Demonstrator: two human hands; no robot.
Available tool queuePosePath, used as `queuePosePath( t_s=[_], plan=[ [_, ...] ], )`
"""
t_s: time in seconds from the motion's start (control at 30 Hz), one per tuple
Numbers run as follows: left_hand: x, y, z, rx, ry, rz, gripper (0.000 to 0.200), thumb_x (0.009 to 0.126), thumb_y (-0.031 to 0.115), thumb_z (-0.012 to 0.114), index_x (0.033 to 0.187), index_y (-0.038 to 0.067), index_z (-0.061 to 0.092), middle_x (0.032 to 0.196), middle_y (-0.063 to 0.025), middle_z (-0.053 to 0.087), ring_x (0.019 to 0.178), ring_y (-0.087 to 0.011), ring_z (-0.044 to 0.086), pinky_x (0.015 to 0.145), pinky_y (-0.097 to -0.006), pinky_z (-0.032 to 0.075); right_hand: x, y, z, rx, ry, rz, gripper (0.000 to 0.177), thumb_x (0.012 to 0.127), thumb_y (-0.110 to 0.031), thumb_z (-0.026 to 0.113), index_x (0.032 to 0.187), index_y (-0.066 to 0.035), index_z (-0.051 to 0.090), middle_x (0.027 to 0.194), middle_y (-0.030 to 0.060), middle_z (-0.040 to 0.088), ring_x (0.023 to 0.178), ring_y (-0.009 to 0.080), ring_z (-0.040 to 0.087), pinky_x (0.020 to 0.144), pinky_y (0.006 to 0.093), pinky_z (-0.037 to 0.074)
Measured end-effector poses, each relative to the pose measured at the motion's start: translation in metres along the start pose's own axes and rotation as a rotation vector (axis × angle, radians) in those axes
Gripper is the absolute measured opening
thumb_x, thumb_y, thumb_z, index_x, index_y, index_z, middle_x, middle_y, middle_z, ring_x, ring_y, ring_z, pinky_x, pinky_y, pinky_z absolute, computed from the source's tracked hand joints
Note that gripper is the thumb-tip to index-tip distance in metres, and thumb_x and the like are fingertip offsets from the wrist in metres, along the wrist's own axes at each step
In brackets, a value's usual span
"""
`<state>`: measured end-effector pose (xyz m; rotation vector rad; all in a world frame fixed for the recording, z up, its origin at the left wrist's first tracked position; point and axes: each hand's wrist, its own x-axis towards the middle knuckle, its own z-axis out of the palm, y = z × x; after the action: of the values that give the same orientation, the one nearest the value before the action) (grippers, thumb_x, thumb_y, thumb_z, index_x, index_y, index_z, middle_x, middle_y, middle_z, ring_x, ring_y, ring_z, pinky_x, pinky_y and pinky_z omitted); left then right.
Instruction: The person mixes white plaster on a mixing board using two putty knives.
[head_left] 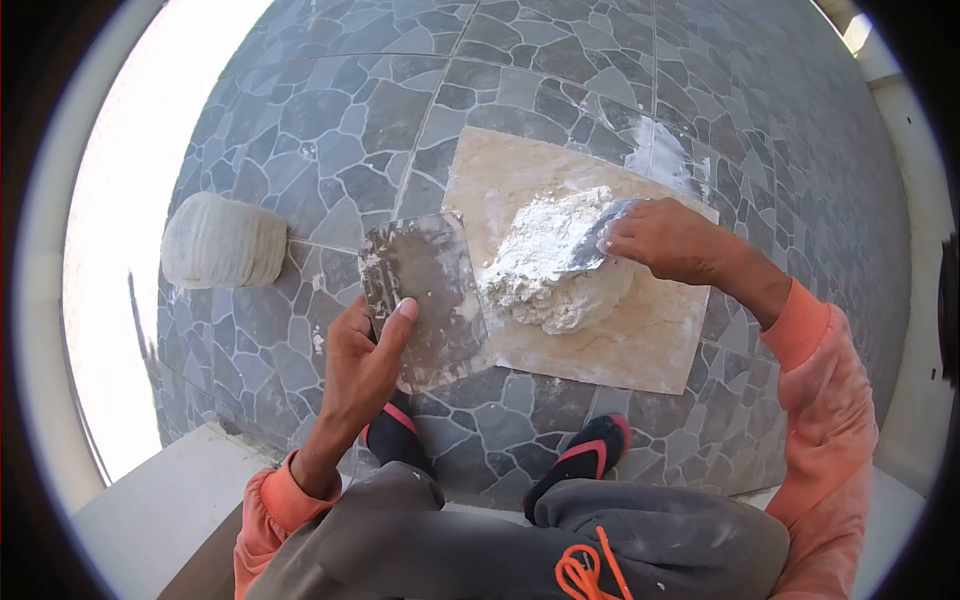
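Note:
My left hand (365, 355) grips a flat grey board (425, 295) smeared with dried white residue, its thumb on the top face. The board's right edge lies beside a heap of white plaster-like material (555, 265). That heap rests on a square beige tile (650, 345) on the floor. My right hand (660, 240) is closed on a metal scraper (600, 235), whose blade touches the upper right part of the heap. White material coats my right fingertips.
A rounded, whitish bundle (223, 242) sits on the stone-patterned floor (330, 130) at the left. A white smear (657, 155) marks the floor behind the beige tile. My feet in flip-flops (590, 455) stand just in front of the tile and board.

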<state>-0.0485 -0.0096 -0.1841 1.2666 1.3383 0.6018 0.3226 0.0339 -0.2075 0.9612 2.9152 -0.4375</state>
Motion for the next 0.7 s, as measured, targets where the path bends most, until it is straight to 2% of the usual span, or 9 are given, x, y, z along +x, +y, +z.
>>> queuePosePath(
  t_s=[0.03, 0.07, 0.17, 0.27, 0.37, 0.47, 0.57, 0.6, 0.7],
  plan=[
    [0.0, 0.001, 0.002, -0.005, -0.002, 0.005, 0.028, 0.099, 0.019, 0.056, 0.111, -0.005, 0.061, 0.082, 0.0024, 0.062, 0.073, -0.0031, 0.05, 0.063, -0.0219, 0.041, -0.006, 0.005, -0.004, 0.004, 0.076, 0.058, 0.029, 0.077, 0.006, 0.059, 0.104, -0.005, 0.064, 0.089, 0.011, 0.066, 0.083, 0.0307, 0.066, 0.07, 0.041, 0.054],
    [0.0, 0.002, 0.003, -0.011, -0.005, 0.011, 0.028, 0.099, 0.019, 0.056, 0.111, -0.005, 0.061, 0.082, 0.0025, 0.062, 0.072, -0.0031, 0.05, 0.063, -0.022, 0.041, -0.009, 0.011, -0.011, 0.086, 0.071, 0.237, 0.031, 0.076, 0.008, 0.06, 0.105, -0.004, 0.064, 0.091, 0.0116, 0.066, 0.088, 0.0312, 0.066, 0.076, 0.0417, 0.053],
    [0.0, -0.002, 0.001, -0.01, -0.021, 0.009, 0.028, 0.099, 0.019, 0.056, 0.111, -0.005, 0.061, 0.081, 0.0027, 0.061, 0.072, -0.0035, 0.049, 0.063, -0.0224, 0.041, -0.01, 0.051, -0.019, 0.234, 0.232, 0.544, 0.024, 0.084, 0.004, 0.055, 0.106, 0.001, 0.063, 0.093, 0.0188, 0.068, 0.089, 0.0389, 0.065, 0.078, 0.0429, 0.051],
    [0.0, -0.006, 0.002, -0.051, -0.001, 0.009, 0.027, 0.098, 0.019, 0.056, 0.11, -0.005, 0.06, 0.081, 0.0028, 0.06, 0.072, -0.0039, 0.049, 0.063, -0.0226, 0.04, -0.015, 0.109, 0.001, 0.166, 0.296, 0.653, 0.026, 0.086, -0.001, 0.052, 0.109, 0.003, 0.063, 0.098, 0.0223, 0.068, 0.091, 0.0404, 0.064, 0.081, 0.0422, 0.05],
    [-0.002, -0.005, -0.002, -0.064, 0.007, -0.023, 0.027, 0.098, 0.019, 0.055, 0.109, -0.005, 0.06, 0.082, 0.0026, 0.06, 0.073, -0.0041, 0.049, 0.063, -0.0226, 0.04, -0.018, 0.169, 0.026, 0.276, 0.072, 0.793, 0.038, 0.08, -0.004, 0.051, 0.115, -0.003, 0.065, 0.104, 0.0242, 0.067, 0.097, 0.0415, 0.064, 0.086, 0.0436, 0.05],
    [-0.003, -0.016, -0.014, -0.012, -0.009, -0.032, 0.025, 0.099, 0.019, 0.057, 0.111, -0.003, 0.059, 0.088, 0.0015, 0.062, 0.077, -0.0041, 0.053, 0.066, -0.0218, 0.044, -0.004, 0.17, 0.045, 0.309, -0.013, 0.825, 0.034, 0.084, -0.003, 0.048, 0.114, -0.002, 0.065, 0.1, 0.0223, 0.069, 0.09, 0.0322, 0.065, 0.083, 0.0376, 0.049],
    [-0.008, -0.017, -0.02, -0.076, 0.054, -0.092, 0.025, 0.099, 0.018, 0.056, 0.11, -0.005, 0.06, 0.086, 0.001, 0.062, 0.077, -0.0047, 0.052, 0.066, -0.0231, 0.043, 0.024, 0.18, 0.074, 0.462, -0.071, 0.717, 0.035, 0.084, -0.002, 0.048, 0.114, -0.004, 0.066, 0.097, 0.0203, 0.07, 0.09, 0.0289, 0.065, 0.083, 0.0364, 0.048],
    [-0.01, -0.017, -0.022, -0.075, 0.06, -0.119, 0.025, 0.099, 0.017, 0.056, 0.11, -0.005, 0.06, 0.087, 0.0007, 0.062, 0.077, -0.0049, 0.052, 0.067, -0.0232, 0.044, 0.039, 0.174, 0.078, 0.49, -0.101, 0.703, 0.03, 0.084, -0.002, 0.048, 0.108, -0.002, 0.066, 0.091, 0.018, 0.069, 0.084, 0.0273, 0.062, 0.079, 0.0365, 0.047],
    [-0.01, -0.019, -0.026, -0.081, 0.069, -0.167, 0.026, 0.099, 0.017, 0.057, 0.111, -0.005, 0.059, 0.089, -0.0003, 0.063, 0.078, -0.0054, 0.054, 0.068, -0.0235, 0.045, 0.075, 0.167, 0.064, 0.54, -0.318, 0.505, 0.023, 0.085, -0.003, 0.05, 0.102, 0.0, 0.064, 0.085, 0.0162, 0.066, 0.077, 0.0256, 0.057, 0.074, 0.0374, 0.045]
  ],
)
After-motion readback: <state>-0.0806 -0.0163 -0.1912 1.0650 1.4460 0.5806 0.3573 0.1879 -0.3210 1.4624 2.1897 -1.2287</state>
